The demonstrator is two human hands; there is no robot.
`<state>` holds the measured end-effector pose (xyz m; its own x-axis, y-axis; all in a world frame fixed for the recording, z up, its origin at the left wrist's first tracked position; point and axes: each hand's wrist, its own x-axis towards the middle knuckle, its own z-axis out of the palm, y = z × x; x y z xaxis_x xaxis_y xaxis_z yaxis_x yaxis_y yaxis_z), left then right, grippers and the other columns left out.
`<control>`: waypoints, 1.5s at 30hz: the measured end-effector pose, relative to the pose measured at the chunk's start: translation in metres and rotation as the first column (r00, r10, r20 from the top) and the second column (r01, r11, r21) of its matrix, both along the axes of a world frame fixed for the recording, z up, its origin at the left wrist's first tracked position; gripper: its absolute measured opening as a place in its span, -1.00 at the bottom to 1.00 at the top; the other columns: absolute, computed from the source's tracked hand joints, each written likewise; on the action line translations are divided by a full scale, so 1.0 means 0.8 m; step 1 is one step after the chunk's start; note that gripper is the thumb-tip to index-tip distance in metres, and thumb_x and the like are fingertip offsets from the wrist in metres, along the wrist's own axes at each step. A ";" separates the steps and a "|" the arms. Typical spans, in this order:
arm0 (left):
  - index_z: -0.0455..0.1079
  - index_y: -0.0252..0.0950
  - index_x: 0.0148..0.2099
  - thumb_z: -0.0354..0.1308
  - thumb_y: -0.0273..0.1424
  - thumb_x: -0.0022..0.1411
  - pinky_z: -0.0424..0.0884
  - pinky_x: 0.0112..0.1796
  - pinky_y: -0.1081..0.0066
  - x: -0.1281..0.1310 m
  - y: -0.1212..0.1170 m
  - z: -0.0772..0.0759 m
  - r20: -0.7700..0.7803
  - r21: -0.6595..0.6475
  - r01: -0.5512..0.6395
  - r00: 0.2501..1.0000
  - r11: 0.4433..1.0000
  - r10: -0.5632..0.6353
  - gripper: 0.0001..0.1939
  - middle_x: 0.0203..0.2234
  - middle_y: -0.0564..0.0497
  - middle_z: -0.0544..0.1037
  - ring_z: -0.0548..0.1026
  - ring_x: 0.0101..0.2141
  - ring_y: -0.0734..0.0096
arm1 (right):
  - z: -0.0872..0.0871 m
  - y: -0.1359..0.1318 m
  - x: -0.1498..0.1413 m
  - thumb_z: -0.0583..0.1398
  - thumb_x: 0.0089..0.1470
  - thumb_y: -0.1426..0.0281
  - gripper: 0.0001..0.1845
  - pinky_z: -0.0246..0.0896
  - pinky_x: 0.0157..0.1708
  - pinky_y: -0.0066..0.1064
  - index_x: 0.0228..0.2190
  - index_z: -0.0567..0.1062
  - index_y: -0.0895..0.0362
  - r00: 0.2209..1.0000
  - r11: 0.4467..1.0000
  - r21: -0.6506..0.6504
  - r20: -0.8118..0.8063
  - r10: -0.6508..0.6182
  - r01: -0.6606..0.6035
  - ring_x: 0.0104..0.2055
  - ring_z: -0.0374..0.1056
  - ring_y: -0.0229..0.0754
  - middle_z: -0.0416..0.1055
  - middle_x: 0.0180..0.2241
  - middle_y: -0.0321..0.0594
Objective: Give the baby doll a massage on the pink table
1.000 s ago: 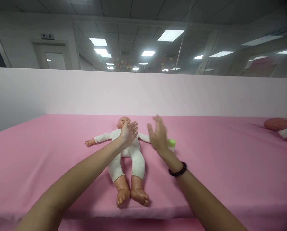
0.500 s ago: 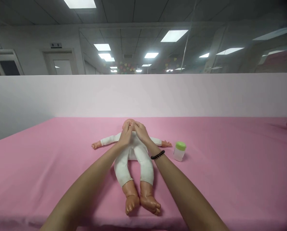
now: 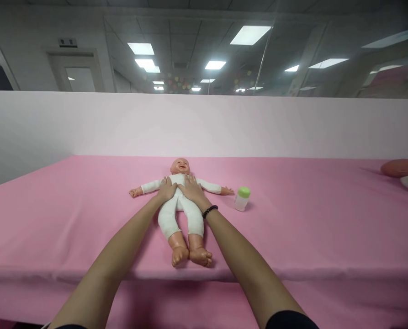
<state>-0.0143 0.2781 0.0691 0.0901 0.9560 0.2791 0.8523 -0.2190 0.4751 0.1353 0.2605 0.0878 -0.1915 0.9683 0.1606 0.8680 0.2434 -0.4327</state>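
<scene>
A baby doll (image 3: 181,214) in a white suit lies on its back on the pink table (image 3: 70,214), arms spread, feet toward me. My left hand (image 3: 166,189) rests flat on the doll's chest on its left side, fingers stretched out. My right hand (image 3: 192,191), with a black bead bracelet on the wrist, lies flat on the chest beside it. Both hands touch the doll and hold nothing. A small clear bottle with a green cap (image 3: 242,198) stands upright to the right of the doll's arm.
A pale pink partition wall (image 3: 293,125) runs along the back of the table. Another doll (image 3: 404,172) lies partly in view at the far right edge. The table's front edge is close to me, under my forearms.
My hands have slid down from the doll's face to its chest. One second ago they were raised and apart above the doll.
</scene>
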 end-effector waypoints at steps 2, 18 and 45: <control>0.22 -0.58 0.26 -0.15 -0.25 0.42 0.15 0.23 -0.03 0.000 -0.011 0.002 0.011 -0.001 -0.070 0.998 0.998 0.070 -0.45 0.27 -0.54 0.24 0.16 0.32 -0.14 | -0.001 -0.007 0.001 0.04 0.28 0.05 -0.14 -0.16 0.34 0.00 0.34 0.04 0.42 0.996 0.994 0.083 -0.058 -0.072 0.076 0.44 -0.15 0.17 -0.08 0.39 0.26; 0.33 -0.38 0.22 -0.16 -0.36 0.41 0.13 0.23 -0.09 0.000 -0.014 0.001 -0.083 0.075 0.092 0.993 0.993 -0.086 -0.55 0.31 -0.32 0.25 0.11 0.35 -0.05 | 0.002 -0.005 0.001 -0.04 0.33 0.14 -0.22 -0.17 0.35 -0.06 0.34 0.04 0.46 0.999 0.997 0.075 0.041 -0.013 0.010 0.45 -0.16 0.17 -0.09 0.40 0.23; 0.50 -0.26 0.06 -0.14 -0.31 0.39 0.33 0.11 0.23 0.002 -0.038 0.011 -0.022 0.232 0.199 0.980 0.952 -0.199 -0.58 0.05 -0.13 0.57 0.49 0.09 0.18 | 0.000 -0.012 0.011 0.00 0.31 0.35 -0.62 0.24 -0.02 -0.32 -0.12 0.59 0.13 0.986 0.936 0.314 -0.001 0.168 -0.159 -0.04 0.45 -0.07 0.58 -0.09 -0.10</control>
<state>-0.0130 0.2479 0.0778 0.2713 0.8278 0.4911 0.7795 -0.4882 0.3924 0.1437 0.2506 0.0879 -0.3339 0.8245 0.4568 0.7938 0.5073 -0.3354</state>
